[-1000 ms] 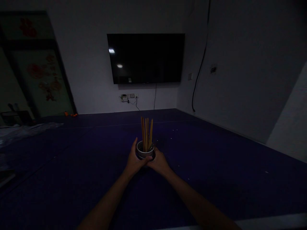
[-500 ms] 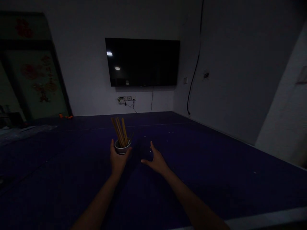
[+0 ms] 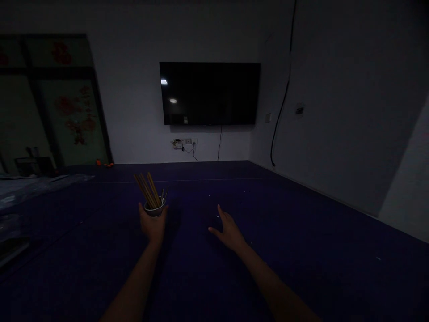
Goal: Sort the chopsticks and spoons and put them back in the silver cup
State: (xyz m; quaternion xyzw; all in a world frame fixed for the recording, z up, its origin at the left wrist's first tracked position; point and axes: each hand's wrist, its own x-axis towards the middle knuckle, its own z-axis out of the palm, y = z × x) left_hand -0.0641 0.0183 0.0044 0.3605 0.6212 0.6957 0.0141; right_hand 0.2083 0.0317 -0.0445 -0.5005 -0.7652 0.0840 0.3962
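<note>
My left hand [image 3: 153, 228] is wrapped round a small round cup [image 3: 154, 211] with a pale rim. Several wooden chopsticks [image 3: 147, 190] stand in the cup, leaning left, and a few thin, darker sticks [image 3: 164, 195] lean right; their kind is too dim to tell. Well to the right of the cup, my right hand [image 3: 230, 230] hovers over the dark blue surface [image 3: 201, 268] with thumb and fingers apart and nothing in it. Small white bits [image 3: 217, 216] lie on the surface near its fingertips.
A television [image 3: 211, 94] hangs on the far wall above sockets with cables [image 3: 187, 142]. A black cable [image 3: 281, 112] runs down the right wall. Clear plastic sheeting [image 3: 47, 185] and a dark flat object [image 3: 13, 250] lie at left. Small orange things [image 3: 105, 164] sit by the door.
The cup has moved left with my left hand, away from my right hand, which stays spread. The view has turned slightly left, so the background sits further right.
</note>
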